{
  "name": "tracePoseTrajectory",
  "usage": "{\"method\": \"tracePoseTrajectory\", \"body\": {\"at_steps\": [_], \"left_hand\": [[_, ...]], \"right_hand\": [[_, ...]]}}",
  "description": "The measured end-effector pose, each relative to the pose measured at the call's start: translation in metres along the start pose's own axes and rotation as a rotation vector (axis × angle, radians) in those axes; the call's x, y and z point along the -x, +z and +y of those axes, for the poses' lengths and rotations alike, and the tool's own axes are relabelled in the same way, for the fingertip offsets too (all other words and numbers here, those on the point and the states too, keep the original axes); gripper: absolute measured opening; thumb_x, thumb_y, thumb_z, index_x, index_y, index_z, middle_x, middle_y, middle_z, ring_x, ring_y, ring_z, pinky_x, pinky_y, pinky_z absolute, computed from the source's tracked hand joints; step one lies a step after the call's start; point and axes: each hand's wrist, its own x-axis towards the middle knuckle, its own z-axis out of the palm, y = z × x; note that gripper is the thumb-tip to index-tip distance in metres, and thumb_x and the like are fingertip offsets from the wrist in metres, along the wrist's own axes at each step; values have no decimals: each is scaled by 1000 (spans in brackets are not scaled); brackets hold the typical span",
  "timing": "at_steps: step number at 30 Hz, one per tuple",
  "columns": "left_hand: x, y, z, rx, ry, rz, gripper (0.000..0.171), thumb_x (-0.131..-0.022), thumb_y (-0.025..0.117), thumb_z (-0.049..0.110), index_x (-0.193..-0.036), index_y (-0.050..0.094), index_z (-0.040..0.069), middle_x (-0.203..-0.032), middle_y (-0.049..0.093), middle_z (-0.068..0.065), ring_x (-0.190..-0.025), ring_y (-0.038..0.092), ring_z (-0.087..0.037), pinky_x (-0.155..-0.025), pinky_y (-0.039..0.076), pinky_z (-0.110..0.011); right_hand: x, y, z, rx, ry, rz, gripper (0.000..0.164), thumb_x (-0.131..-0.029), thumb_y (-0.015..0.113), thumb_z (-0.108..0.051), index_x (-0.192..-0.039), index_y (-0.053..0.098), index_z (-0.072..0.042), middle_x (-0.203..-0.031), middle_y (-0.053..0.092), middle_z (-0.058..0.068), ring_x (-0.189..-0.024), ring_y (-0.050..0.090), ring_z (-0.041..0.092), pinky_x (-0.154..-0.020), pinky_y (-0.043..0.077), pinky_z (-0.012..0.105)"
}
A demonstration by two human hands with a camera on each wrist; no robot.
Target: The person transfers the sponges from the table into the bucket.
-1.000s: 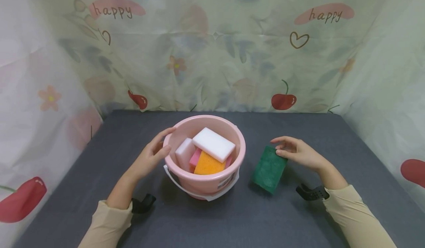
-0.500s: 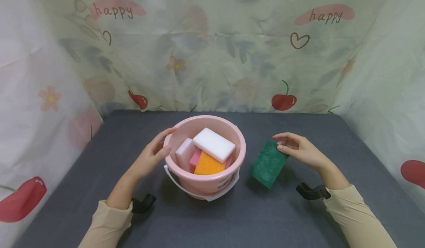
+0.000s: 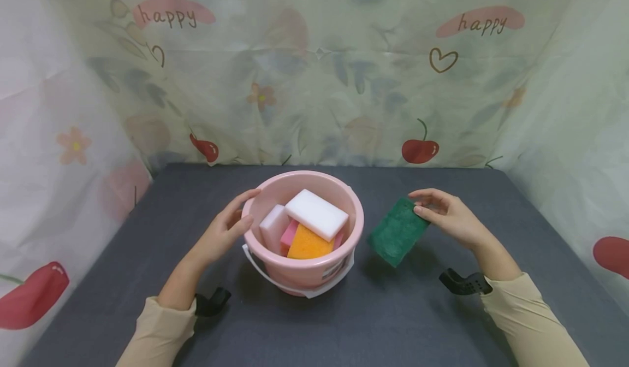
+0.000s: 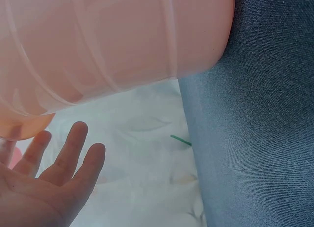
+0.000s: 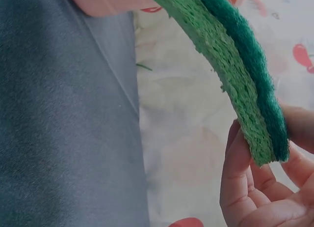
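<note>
In the head view a pink bucket stands upright with its white handle hanging down in front. Inside lie a white sponge on top, a pale sponge, an orange sponge and some pink ones partly hidden. My left hand rests on the bucket's left rim with index finger and thumb; the left wrist view has its other fingers spread below the bucket wall. Right of the bucket, my right hand pinches a green scouring sponge by one corner. The right wrist view reveals its light green layer, bent slightly.
The dark grey table reaches back to a patterned curtain that hangs on three sides. Each wrist has a black strap, such as the right one. The sponge's shadow falls on the table beside the bucket.
My right hand has lifted the green sponge up and slightly back, and the sponge has tilted with its lower end swinging toward the bucket. The left hand and bucket have stayed put.
</note>
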Motion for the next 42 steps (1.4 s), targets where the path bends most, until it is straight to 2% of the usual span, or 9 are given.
{"method": "tracePoseTrajectory", "body": {"at_steps": [5,11,20,25,34,42], "left_hand": [[0,0,0,11,8,0,52,-94,45,13,-144,30,18,-146,34,-18,-114,51,-39,-82,50,-21],[0,0,0,-2,-1,1,53,-94,45,14,-144,30,19,-146,34,-17,-115,51,-38,-85,51,-25],[0,0,-1,-2,-5,2,52,-94,45,16,-144,30,21,-147,34,-16,-116,51,-38,-84,50,-24],[0,0,-1,3,-6,-1,52,-94,45,16,-144,30,21,-147,33,-16,-117,50,-38,-84,50,-24],[0,0,-2,4,-7,3,52,-94,45,15,-144,30,20,-147,33,-15,-116,50,-38,-84,50,-24],[-1,1,-1,-2,-4,7,52,-94,45,16,-144,31,20,-146,34,-16,-116,51,-38,-85,50,-27]], "right_hand": [[0,-1,-4,-5,16,35,42,-95,53,-29,-129,48,-6,-114,52,-8,-93,60,1,-77,49,23],[0,-1,-7,-34,26,55,41,-95,52,-29,-128,48,-6,-113,52,-10,-91,60,2,-77,49,22],[-1,1,-12,-108,-45,76,34,-96,51,-22,-126,51,-7,-109,55,-10,-86,60,4,-74,51,23],[-2,1,-15,-140,-56,96,31,-96,51,-21,-123,54,-8,-106,58,-12,-84,61,3,-73,52,22],[-2,0,-18,-177,-76,169,25,-95,52,-20,-119,57,-14,-104,59,-14,-79,60,0,-70,50,20],[-3,0,-25,-201,-69,225,26,-95,52,-23,-120,56,-16,-104,56,-11,-79,58,-1,-70,49,18]]}}
